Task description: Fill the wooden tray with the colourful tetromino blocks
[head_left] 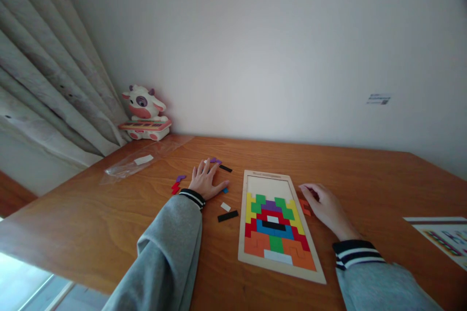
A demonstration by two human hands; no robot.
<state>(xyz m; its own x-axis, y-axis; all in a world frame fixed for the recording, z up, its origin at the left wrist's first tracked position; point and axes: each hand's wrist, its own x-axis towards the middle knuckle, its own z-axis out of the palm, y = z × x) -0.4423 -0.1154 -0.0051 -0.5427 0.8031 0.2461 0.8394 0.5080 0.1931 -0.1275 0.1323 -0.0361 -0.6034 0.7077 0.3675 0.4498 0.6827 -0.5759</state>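
Observation:
A wooden puzzle board lies on the table, its lower part filled with coloured block pieces and its top part bare. My left hand is spread flat over loose pieces left of the board, fingers apart. Around it lie a purple piece, a red piece, a black bar, a blue piece, a white piece and another black bar. My right hand rests at the board's right edge with curled fingers, beside an orange piece. Whether it pinches anything is hidden.
A cow-shaped toy keyboard stands at the back left corner against the wall. In front of it lies a clear plastic bag with a white label. A printed sheet sits at the right. A curtain hangs at the left.

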